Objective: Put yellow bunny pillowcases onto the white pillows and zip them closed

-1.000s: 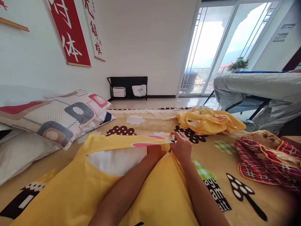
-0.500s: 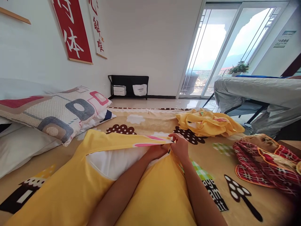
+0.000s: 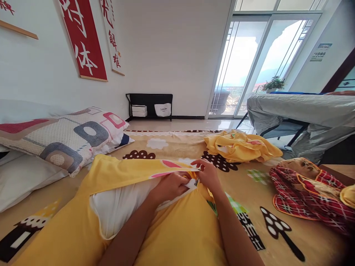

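Observation:
A yellow pillowcase (image 3: 183, 229) with pink-and-white print lies in front of me, its long opening gaping toward the left. Inside it shows a white pillow (image 3: 119, 203). My left hand (image 3: 170, 187) reaches into the opening, its fingers curled on a white corner of the pillow near the right end. Beside it, my right hand (image 3: 208, 173) pinches the edge of the pillowcase at that same end. A small dark detail sits between the hands, too small to name.
Patterned pillows (image 3: 90, 131) lie at the left on the printed bedsheet (image 3: 180, 146). Crumpled yellow cloth (image 3: 244, 146) and a red plaid cloth (image 3: 296, 190) lie to the right. Beyond stand a black rack (image 3: 149, 99) and a covered table (image 3: 302, 105).
My left hand has drawn back left, out from under the fabric, and more of it shows, with white fabric at its fingers. The opening gapes wider. My right hand keeps its pinch.

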The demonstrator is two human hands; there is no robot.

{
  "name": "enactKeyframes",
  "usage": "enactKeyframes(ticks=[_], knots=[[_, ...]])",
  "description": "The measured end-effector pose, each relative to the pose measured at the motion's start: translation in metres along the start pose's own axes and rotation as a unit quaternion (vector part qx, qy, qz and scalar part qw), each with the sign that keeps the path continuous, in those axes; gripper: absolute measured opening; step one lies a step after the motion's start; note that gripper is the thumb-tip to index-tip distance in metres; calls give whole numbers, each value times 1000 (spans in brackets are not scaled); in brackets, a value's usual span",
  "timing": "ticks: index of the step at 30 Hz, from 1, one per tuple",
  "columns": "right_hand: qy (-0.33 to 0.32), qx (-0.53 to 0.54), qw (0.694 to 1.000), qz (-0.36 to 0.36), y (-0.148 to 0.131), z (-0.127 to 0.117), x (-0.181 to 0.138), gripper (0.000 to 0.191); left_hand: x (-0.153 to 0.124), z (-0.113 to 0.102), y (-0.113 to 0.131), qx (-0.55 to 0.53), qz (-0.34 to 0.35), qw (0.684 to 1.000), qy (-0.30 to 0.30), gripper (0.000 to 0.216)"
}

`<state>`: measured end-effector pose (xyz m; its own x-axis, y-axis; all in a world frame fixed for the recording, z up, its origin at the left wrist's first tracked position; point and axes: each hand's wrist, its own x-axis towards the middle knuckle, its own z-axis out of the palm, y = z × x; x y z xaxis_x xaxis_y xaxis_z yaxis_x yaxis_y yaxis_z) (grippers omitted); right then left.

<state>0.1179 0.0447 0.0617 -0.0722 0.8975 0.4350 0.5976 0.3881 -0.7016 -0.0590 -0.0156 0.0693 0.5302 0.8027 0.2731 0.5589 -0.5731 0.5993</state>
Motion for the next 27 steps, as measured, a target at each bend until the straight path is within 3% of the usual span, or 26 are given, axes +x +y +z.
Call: enactKeyframes(ticks=[4,6,10,14,18,23,27], knots=[[-8,14,999,-42,-3,-10,-3,30,3,-2,0,-154,-53,981,103,27],[-55,48,996,-42,1,-12,-2,30,2,-3,1,-179,-54,976,106,30],[-125,76,989,-13,5,-13,0,32,-2,-6,3,-127,-40,989,63,32],[-157,106,981,-47,-4,-26,-5,32,1,0,-1,-141,-52,982,115,37],[-134,183,968,-106,-19,-40,-15,33,5,5,3,-119,-19,981,151,31],[-100,48,982,-150,-29,-35,-25,28,4,4,9,-124,-17,981,147,31],[-29,28,985,-166,-31,-29,-25,27,6,2,4,-186,-42,976,105,34]])
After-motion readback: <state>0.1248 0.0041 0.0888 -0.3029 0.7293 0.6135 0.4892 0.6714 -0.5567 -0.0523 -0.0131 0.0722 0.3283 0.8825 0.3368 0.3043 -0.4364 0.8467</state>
